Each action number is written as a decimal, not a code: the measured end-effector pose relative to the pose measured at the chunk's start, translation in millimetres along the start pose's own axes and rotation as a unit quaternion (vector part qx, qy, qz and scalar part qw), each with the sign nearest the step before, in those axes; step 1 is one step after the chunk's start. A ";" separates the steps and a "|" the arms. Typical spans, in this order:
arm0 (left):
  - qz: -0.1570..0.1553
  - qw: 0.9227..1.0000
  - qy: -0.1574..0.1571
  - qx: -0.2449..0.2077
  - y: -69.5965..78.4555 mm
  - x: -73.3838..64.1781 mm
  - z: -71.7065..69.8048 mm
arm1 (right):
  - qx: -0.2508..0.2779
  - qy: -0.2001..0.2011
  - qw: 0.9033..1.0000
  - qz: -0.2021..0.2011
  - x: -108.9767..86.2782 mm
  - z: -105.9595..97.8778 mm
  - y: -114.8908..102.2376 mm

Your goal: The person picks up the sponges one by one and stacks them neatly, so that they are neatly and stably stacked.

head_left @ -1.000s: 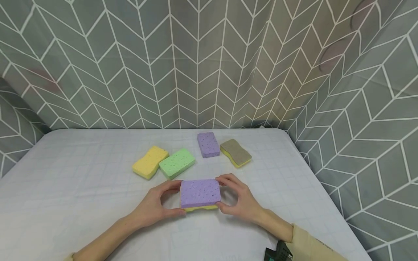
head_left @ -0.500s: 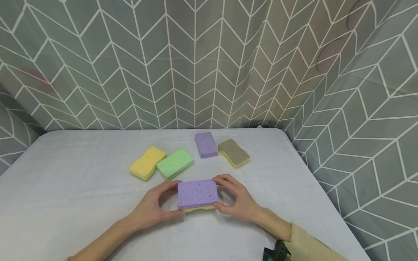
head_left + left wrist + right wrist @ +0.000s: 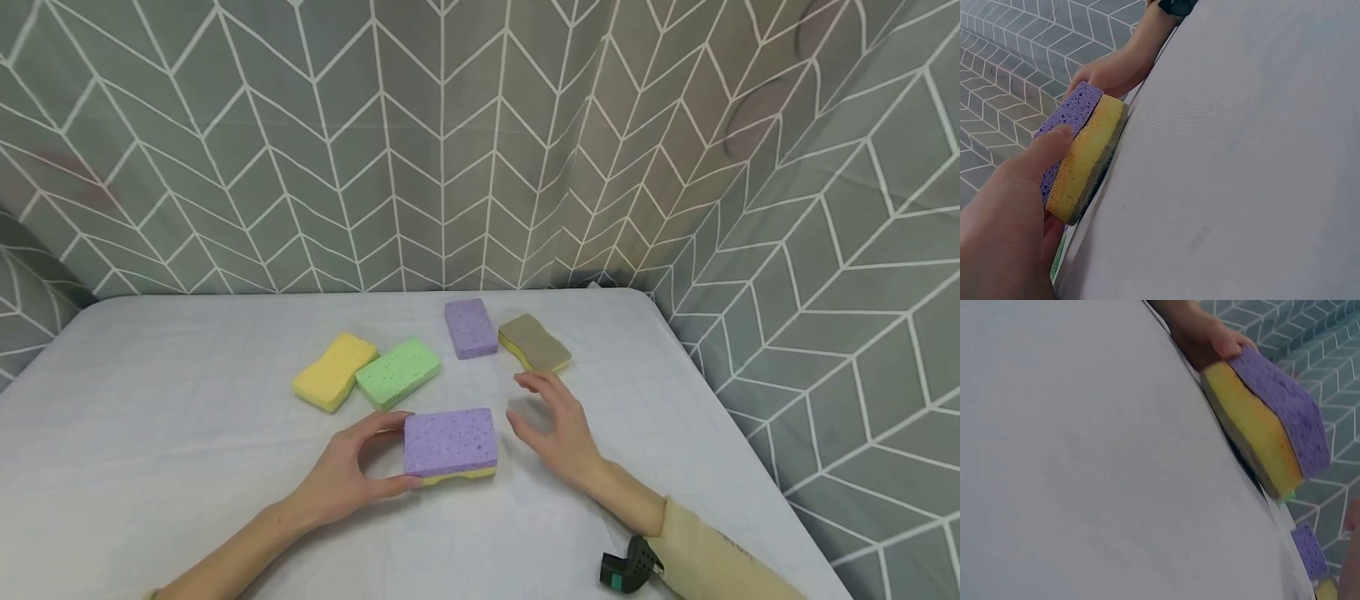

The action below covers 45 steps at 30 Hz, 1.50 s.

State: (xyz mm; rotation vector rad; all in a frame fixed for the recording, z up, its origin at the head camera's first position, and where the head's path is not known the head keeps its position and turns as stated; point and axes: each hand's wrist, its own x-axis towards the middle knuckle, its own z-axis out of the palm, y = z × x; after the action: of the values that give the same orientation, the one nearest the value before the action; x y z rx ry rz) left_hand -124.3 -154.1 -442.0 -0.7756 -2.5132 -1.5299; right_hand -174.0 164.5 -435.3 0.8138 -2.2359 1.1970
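A purple sponge [image 3: 450, 442] lies on top of a yellow sponge with a grey scouring side [image 3: 1088, 162], both flat on the table in front of me. My left hand [image 3: 337, 471] grips the left end of the purple sponge, thumb at the near edge and fingers at the far edge. The thumb sits on the purple sponge in the left wrist view. My right hand [image 3: 558, 433] is off the stack, to its right, fingers loosely spread and holding nothing. Its fingertips are near another yellow sponge with a grey top [image 3: 535, 342].
Behind the stack, a yellow sponge [image 3: 335, 372] and a green sponge [image 3: 398, 372] lie side by side at the left. A second purple sponge [image 3: 471, 328] lies farther back. The white-covered table [image 3: 187, 400] ends at a patterned curtain [image 3: 420, 150].
My right hand has let go of the purple sponge's right end and moved right and away toward the grey-topped sponge. The left hand keeps its grip, and the stack stays put.
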 end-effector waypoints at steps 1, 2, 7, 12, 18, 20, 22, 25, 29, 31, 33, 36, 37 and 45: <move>-0.002 1.000 0.000 0.000 0.2 0.2 -0.3 | -0.017 0.012 1.000 0.007 2.6 -1.3 3.6; -0.003 1.000 0.001 -0.001 0.3 0.3 -0.5 | -0.036 0.023 0.999 0.016 5.1 -2.8 7.4; -0.011 1.000 -0.001 -0.003 0.6 0.8 -0.6 | -0.107 0.055 0.990 0.075 18.2 -10.9 28.7; -0.009 1.000 -0.003 -0.003 -0.4 0.3 0.0 | -0.134 0.036 0.978 0.158 25.9 -15.8 41.7; -0.004 1.000 -0.003 -0.001 -0.7 0.0 0.4 | -0.146 -0.004 0.961 0.236 28.6 -17.7 42.5; -0.004 1.000 -0.001 0.004 -0.4 -1.0 0.5 | -0.146 -0.012 0.958 0.246 28.3 -17.5 42.2; -0.005 1.000 0.001 0.008 -0.2 -2.2 0.9 | -0.147 -0.016 0.956 0.251 27.7 -17.1 42.6; -0.006 1.000 0.002 0.011 0.1 -3.2 1.8 | -0.150 -0.017 0.955 0.254 27.1 -17.2 43.1; -0.005 1.000 0.003 0.010 0.5 -2.2 2.4 | -0.154 -0.011 0.956 0.247 26.4 -17.5 44.2; -0.002 1.000 0.004 0.006 0.5 -2.2 2.4 | -0.157 -0.007 0.958 0.242 25.7 -17.2 44.9; 0.004 1.000 0.006 0.000 0.5 -2.5 2.3 | -0.159 -0.007 0.957 0.241 25.2 -17.1 44.9; 0.018 1.000 0.008 -0.012 1.1 -2.4 2.0 | -0.161 -0.008 0.956 0.244 25.0 -17.2 45.5; 0.023 1.000 0.010 -0.015 1.4 -2.2 1.8 | -0.162 -0.011 0.955 0.248 25.1 -17.4 45.3; 0.047 0.998 0.018 -0.023 3.1 -1.1 0.1 | -0.168 -0.011 0.953 0.252 26.1 -17.7 44.7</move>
State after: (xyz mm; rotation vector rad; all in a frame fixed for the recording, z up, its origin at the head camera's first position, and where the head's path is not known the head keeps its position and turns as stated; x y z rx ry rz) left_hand -121.8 -153.4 -439.9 -0.8502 -2.3889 -1.5607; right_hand -221.2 192.2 -435.0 0.1218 -2.6563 0.9591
